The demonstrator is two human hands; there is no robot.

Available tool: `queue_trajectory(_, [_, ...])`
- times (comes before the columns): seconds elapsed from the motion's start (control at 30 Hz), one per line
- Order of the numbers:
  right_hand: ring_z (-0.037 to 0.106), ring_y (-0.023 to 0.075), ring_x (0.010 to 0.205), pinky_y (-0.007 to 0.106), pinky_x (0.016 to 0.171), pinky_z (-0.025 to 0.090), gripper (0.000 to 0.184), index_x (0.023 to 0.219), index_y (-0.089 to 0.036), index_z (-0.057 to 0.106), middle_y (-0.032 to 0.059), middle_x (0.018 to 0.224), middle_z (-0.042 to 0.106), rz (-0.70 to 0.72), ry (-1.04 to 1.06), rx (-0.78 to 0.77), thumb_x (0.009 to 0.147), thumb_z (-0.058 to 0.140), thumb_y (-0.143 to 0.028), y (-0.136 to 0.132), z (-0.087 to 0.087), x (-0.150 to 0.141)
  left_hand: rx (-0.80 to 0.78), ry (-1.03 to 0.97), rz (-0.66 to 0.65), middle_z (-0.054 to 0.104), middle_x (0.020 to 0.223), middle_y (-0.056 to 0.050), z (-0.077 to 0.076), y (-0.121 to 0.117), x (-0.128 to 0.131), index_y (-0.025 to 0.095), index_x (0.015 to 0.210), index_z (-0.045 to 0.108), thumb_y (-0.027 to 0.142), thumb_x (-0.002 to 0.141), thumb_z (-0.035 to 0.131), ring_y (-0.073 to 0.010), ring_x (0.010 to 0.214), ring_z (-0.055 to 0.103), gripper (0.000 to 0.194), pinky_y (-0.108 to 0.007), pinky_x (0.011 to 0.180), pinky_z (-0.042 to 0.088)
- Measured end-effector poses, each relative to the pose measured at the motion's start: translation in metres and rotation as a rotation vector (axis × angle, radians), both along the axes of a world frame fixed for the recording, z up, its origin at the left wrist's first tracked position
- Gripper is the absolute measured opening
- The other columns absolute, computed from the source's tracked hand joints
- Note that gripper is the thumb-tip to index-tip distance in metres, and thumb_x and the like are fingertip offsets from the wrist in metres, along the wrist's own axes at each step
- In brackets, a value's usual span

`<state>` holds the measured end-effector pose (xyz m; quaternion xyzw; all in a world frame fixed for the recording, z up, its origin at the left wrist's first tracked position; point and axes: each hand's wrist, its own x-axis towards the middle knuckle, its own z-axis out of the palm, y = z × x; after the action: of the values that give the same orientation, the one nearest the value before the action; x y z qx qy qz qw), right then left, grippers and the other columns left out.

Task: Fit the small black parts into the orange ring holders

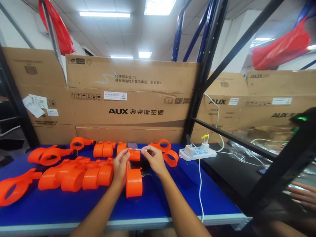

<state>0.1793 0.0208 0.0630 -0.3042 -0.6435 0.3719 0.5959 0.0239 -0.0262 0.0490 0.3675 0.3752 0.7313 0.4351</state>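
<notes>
My left hand (120,165) is closed around the narrow upper end of an orange plastic ring part (134,185), whose wide ring hangs below the fingers over the blue table (158,204). Close by on the right, my right hand (154,158) pinches a thin, pale metallic piece (140,149) level with the top of that part. Its exact kind is too small to make out. Several similar orange rings (71,177) lie to the left of my left hand, some in a tight row. Two more rings (171,158) rest just beyond my right hand.
A white power strip (197,153) with plugs sits at the table's right, its cable (200,187) hanging over the front edge. Cardboard (135,102) walls off the back. A dark metal post (201,75) rises at right. Another person's hand (303,194) shows at far right.
</notes>
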Motion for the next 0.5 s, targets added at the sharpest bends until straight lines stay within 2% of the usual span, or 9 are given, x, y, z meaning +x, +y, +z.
queue_trajectory(0.33, [0.059, 0.0172, 0.07, 0.029, 0.068, 0.046, 0.024, 0.078, -0.02, 0.071, 0.0009, 0.076, 0.067, -0.015, 0.038, 0.017, 0.08, 0.077, -0.043, -0.0058, 0.0033, -0.0014, 0.035, 0.011, 0.029, 0.051, 0.045, 0.006, -0.0033, 0.0023, -0.0031, 0.013, 0.112, 0.069, 0.049, 0.076, 0.072, -0.0093, 0.039, 0.041, 0.05, -0.021, 0.043, 0.029])
queue_trajectory(0.5, [0.06, 0.0174, 0.073, 0.029, 0.07, 0.047, 0.022, 0.08, -0.021, 0.07, 0.0012, 0.079, 0.068, -0.052, 0.079, 0.038, 0.08, 0.077, -0.042, -0.003, 0.0043, 0.0031, 0.068, -0.015, 0.038, 0.051, 0.045, 0.007, -0.0031, 0.002, -0.0052, 0.016, 0.112, 0.068, 0.05, 0.074, 0.076, -0.0105, 0.04, 0.043, 0.052, -0.022, 0.044, 0.034])
